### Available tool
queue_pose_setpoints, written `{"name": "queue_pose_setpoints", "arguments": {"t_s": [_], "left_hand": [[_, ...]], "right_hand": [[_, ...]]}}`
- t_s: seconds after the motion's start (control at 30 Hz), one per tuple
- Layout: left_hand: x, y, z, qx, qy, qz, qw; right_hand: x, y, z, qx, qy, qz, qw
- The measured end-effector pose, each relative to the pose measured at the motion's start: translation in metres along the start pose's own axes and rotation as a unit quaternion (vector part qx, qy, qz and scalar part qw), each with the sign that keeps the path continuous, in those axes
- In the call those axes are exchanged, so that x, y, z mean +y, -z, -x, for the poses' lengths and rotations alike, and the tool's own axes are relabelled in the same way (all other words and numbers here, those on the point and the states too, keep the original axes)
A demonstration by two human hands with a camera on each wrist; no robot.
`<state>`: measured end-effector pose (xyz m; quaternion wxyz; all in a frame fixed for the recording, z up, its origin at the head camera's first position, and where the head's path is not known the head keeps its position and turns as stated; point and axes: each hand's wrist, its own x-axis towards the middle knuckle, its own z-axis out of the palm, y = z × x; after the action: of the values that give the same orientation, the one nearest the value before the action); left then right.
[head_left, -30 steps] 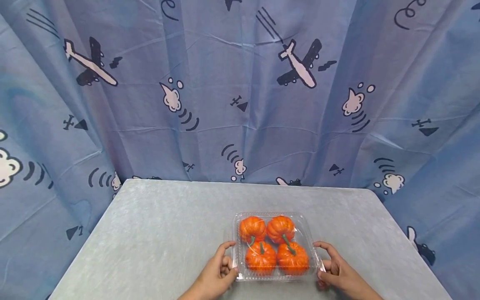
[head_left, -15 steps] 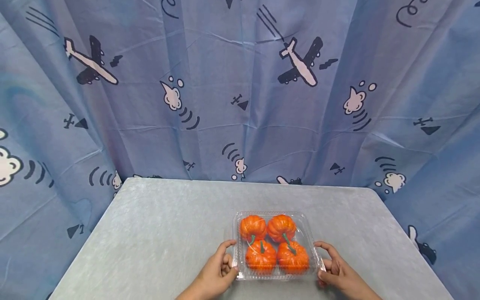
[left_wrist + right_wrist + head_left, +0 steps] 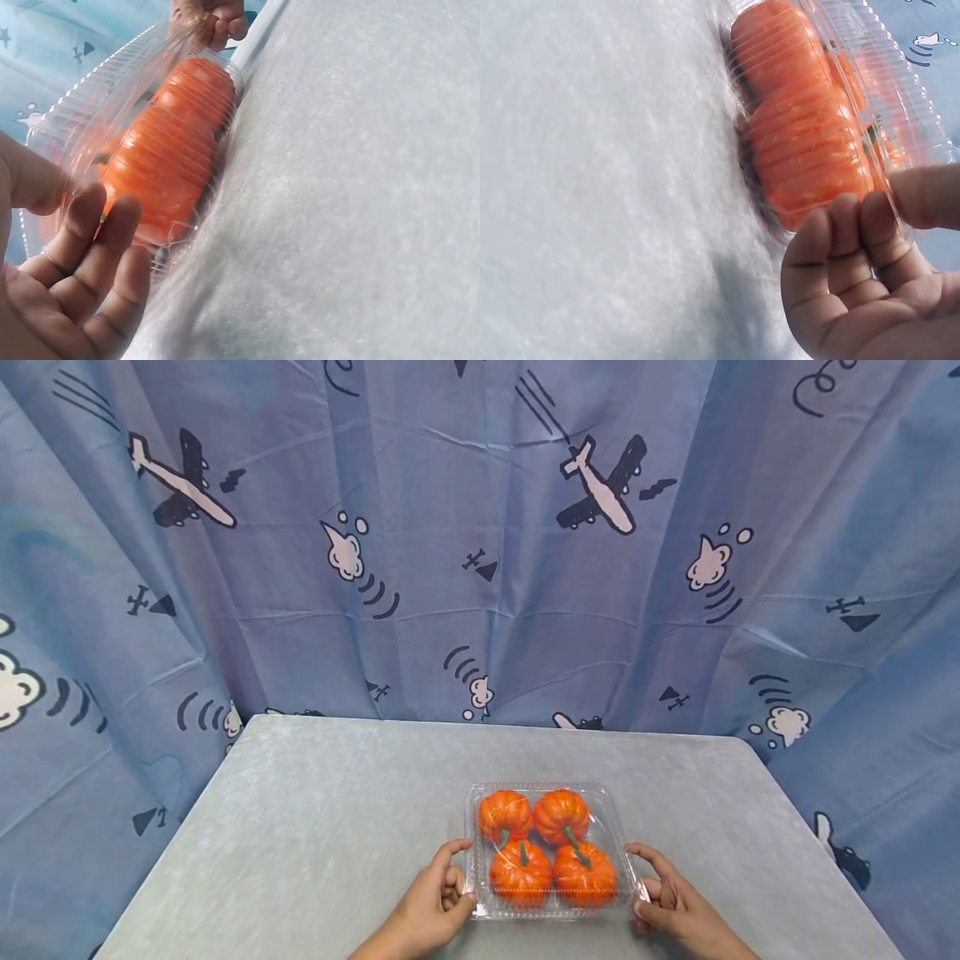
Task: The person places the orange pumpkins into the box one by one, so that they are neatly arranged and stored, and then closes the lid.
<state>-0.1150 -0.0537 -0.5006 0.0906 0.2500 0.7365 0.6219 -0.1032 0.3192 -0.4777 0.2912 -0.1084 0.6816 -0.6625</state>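
A clear plastic clamshell box (image 3: 555, 914) stands on the table, its lid lying over several small orange pumpkins (image 3: 521, 878) with green stems. At its left edge my left hand (image 3: 427, 906) pinches the rim near the front corner. My right hand (image 3: 682, 906) does the same at the right edge. In the left wrist view, curled fingers of the left hand (image 3: 82, 277) lie against the ribbed wall (image 3: 97, 71). Thumb and fingers of the right hand (image 3: 877, 285) grip the rim in the right wrist view, beside a pumpkin (image 3: 806, 150).
The light grey table (image 3: 300, 827) extends to both sides of the box and behind it. Along its far edge hangs a blue curtain (image 3: 420, 577) printed with airplanes and clouds.
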Motion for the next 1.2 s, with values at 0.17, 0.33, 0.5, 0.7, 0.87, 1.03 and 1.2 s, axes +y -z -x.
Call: {"name": "queue_pose_setpoints", "arguments": {"t_s": [0.17, 0.33, 0.5, 0.7, 0.87, 1.03, 1.2], "left_hand": [[0.000, -0.002, 0.000, 0.002, 0.006, 0.009, 0.9999], [0.000, -0.003, 0.001, -0.001, 0.015, 0.015, 0.9998], [-0.001, -0.002, 0.000, -0.003, 0.008, 0.015, 0.9999], [-0.003, 0.002, 0.000, -0.011, 0.007, 0.006, 0.9999], [-0.006, 0.004, 0.001, -0.021, 0.023, 0.008, 0.9995], [-0.005, 0.007, 0.004, -0.028, 0.018, -0.006, 0.9994], [-0.005, 0.020, 0.007, -0.028, 0.013, -0.050, 0.9983]], "right_hand": [[-0.001, -0.003, 0.000, 0.042, -0.042, 0.006, 0.9982], [0.000, -0.005, 0.000, 0.063, -0.067, -0.004, 0.9957], [-0.001, -0.003, -0.001, 0.045, -0.066, -0.009, 0.9968], [-0.004, 0.004, -0.001, 0.017, -0.059, 0.014, 0.9980], [-0.002, 0.009, 0.001, -0.007, -0.051, 0.001, 0.9987], [-0.006, 0.018, 0.007, -0.002, -0.058, 0.023, 0.9980], [-0.024, 0.034, 0.008, 0.090, -0.050, 0.142, 0.9845]]}}
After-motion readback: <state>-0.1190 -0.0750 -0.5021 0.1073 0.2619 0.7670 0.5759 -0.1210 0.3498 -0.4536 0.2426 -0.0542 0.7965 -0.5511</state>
